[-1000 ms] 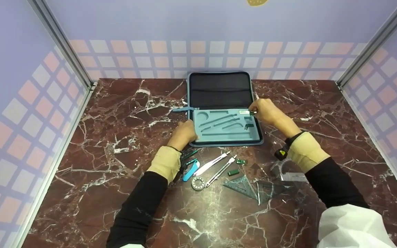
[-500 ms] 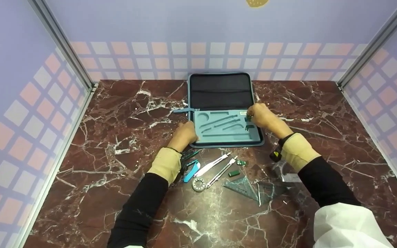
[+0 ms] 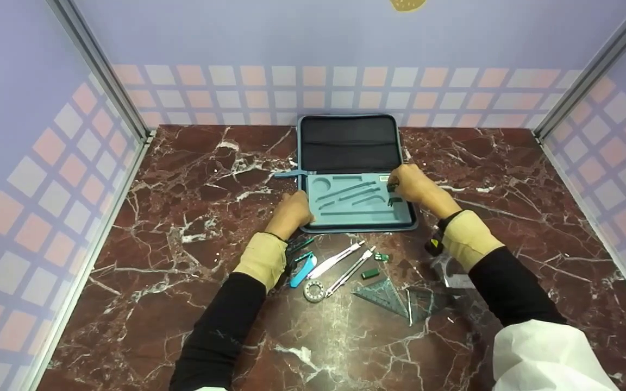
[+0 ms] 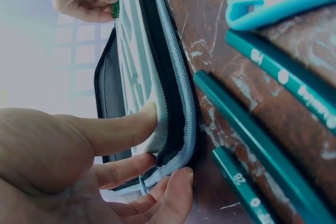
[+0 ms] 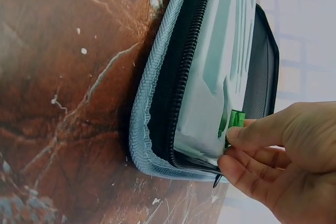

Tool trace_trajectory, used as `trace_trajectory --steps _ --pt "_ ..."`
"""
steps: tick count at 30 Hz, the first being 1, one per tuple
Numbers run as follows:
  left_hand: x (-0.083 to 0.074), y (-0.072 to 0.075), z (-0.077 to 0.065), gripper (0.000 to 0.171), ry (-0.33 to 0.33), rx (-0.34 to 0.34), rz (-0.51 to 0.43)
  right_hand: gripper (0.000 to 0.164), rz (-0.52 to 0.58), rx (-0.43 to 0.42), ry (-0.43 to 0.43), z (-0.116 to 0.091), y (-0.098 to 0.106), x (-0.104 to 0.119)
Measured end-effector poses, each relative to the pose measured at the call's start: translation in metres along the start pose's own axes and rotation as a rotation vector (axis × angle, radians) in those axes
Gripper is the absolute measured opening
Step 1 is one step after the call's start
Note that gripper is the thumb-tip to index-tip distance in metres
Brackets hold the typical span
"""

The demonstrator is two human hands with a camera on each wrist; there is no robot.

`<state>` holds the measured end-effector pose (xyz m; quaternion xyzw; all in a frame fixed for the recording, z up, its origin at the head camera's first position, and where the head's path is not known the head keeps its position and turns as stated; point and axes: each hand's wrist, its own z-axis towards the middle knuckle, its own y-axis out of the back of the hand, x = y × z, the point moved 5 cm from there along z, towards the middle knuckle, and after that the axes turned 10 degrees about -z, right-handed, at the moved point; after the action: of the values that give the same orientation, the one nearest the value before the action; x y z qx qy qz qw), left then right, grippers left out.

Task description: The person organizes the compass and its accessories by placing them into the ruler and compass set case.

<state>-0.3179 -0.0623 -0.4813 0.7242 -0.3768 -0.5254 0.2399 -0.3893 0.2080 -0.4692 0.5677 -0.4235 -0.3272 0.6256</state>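
An open blue-grey zip case (image 3: 359, 229) lies on the marble-patterned tabletop, its black-lined lid (image 3: 350, 130) leaning back. Inside is a pale blue tray (image 3: 357, 218) with shaped recesses. At the front left corner, my left hand (image 3: 294, 209) pinches the case, thumb on the tray and fingers by the rim in the left wrist view. My right hand (image 3: 412, 183) is over the tray's right side. Between its thumb and fingers it pinches a small green ribbed block (image 5: 236, 120) at a recess; the fingers partly hide it.
In front of the case lie a metal compass (image 3: 351, 271), a white and blue tool (image 3: 305, 271), a round ring (image 3: 314, 291), green pencils (image 4: 257, 140), a dark green block (image 3: 370, 273) and a clear set square (image 3: 381, 296). Patterned walls stand around the table.
My right hand has moved slightly forward and down from the tray's upper right corner to a recess on the right side, carrying the green block. My left hand stays at the case corner.
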Motion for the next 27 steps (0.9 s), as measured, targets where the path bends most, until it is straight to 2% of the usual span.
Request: trace_trajectory --steps 7,19,27 --pt "0.0 0.0005 -0.0014 0.052 -0.004 -0.01 -0.009 0.032 0.031 -0.009 -0.001 -0.0002 -0.0003 -0.0013" --pt "-0.001 -0.0013 -0.0014 0.051 -0.003 -0.007 -0.009 0.026 0.023 -0.015 -0.019 -0.0044 -0.0017 -0.004" --pt "-0.0007 -0.0008 -0.0006 0.05 -0.003 -0.013 0.0 0.016 0.03 -0.02 0.03 -0.0086 -0.0007 -0.0043"
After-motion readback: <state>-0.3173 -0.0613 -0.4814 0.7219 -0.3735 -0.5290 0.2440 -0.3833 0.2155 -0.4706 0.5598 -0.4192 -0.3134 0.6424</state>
